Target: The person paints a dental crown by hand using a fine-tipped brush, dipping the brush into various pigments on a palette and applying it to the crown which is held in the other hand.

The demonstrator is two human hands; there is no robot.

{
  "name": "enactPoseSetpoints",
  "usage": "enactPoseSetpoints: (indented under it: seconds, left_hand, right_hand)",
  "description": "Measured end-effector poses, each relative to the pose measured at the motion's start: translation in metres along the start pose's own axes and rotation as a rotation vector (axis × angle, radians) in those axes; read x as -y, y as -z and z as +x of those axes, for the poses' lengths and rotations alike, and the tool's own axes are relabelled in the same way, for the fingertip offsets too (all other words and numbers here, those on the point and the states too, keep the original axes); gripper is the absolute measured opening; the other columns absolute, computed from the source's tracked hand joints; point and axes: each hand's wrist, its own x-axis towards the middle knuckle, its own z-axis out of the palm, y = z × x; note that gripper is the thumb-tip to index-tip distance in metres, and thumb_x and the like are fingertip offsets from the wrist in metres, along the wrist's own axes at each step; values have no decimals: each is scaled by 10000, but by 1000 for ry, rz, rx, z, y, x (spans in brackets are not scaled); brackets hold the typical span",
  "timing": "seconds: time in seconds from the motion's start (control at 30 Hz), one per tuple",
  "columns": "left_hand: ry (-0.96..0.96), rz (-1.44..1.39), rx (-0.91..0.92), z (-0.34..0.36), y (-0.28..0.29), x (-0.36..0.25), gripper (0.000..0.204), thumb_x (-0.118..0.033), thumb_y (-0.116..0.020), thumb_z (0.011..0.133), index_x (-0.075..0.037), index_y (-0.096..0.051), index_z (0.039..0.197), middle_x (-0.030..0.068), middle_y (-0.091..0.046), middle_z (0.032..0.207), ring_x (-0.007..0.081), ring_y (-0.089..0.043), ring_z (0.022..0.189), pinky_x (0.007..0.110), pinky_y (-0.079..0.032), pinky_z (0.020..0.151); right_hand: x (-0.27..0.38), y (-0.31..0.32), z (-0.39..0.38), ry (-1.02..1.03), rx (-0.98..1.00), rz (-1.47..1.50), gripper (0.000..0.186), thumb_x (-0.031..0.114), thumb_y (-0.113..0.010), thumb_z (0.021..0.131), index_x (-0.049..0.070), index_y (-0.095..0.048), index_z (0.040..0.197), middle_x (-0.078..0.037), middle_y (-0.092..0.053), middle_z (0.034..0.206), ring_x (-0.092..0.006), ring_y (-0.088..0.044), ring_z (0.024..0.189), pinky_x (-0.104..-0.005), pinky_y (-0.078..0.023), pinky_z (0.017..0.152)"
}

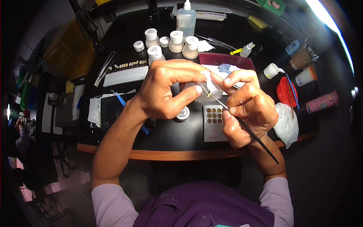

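Note:
Raised over the desk's middle, my left hand (166, 89) pinches a thin metal holder (203, 88) with a small yellowish piece (209, 94) at its end. My right hand (251, 108) is closed on a slim dark-handled brush (257, 140), its fine tip at the small piece. A crumpled white tissue (212, 84) is between my hands; which fingers grip it is unclear. Below them lie a grey palette (213, 132) with several round wells and a white-lidded round jar (182, 115), partly covered by my left hand.
Several powder jars (176, 39) and a squeeze bottle (185, 22) stand behind. A shade-tab holder (124, 75) and blue-handled tool (121, 100) lie left. Right are a red bowl (283, 90), white bag (285, 132) and pink cylinder (325, 100). Another person (22, 140) is at the far left.

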Motion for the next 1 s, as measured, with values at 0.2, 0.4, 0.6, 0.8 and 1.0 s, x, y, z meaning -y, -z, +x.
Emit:
enactPoseSetpoints:
  seconds: [0.2,0.4,0.6,0.8,1.0]
  left_hand:
    - [-16,12,4,1,0,-1,242,2,-669,806,68,-747,1025,202,-771,1091,285,-755,965,360,-590,852]
    - [-94,-3,-75,0,-4,9,200,-4,-722,796,54,-764,983,185,-772,1006,202,-724,766,288,-552,658]
    - [-121,10,-70,2,-4,7,188,-30,-714,803,58,-759,964,193,-770,995,251,-747,820,318,-570,702]
    - [-112,5,-62,2,-3,5,196,-49,-710,812,56,-757,972,186,-770,1010,239,-742,808,309,-564,689]
    - [-104,-9,-64,1,-3,4,189,-52,-707,817,54,-755,966,180,-770,1011,231,-734,785,306,-556,671]
  right_hand:
    - [1,1,0,1,-4,-1,218,-86,-657,578,33,-544,722,-70,-606,693,-347,-691,880,-419,-550,767]
    - [-2,1,0,3,11,-4,222,-86,-655,590,37,-530,727,-71,-606,698,-346,-690,880,-423,-552,767]
    - [-1,2,-1,4,8,2,217,-85,-661,623,37,-529,744,-77,-606,702,-339,-680,866,-426,-558,774]
    - [-1,1,-2,0,-10,8,221,-81,-688,661,33,-539,777,-82,-609,705,-329,-671,857,-431,-561,777]
    - [-1,0,-2,11,-8,-2,223,-82,-695,668,36,-541,778,-82,-611,706,-325,-674,855,-424,-552,778]
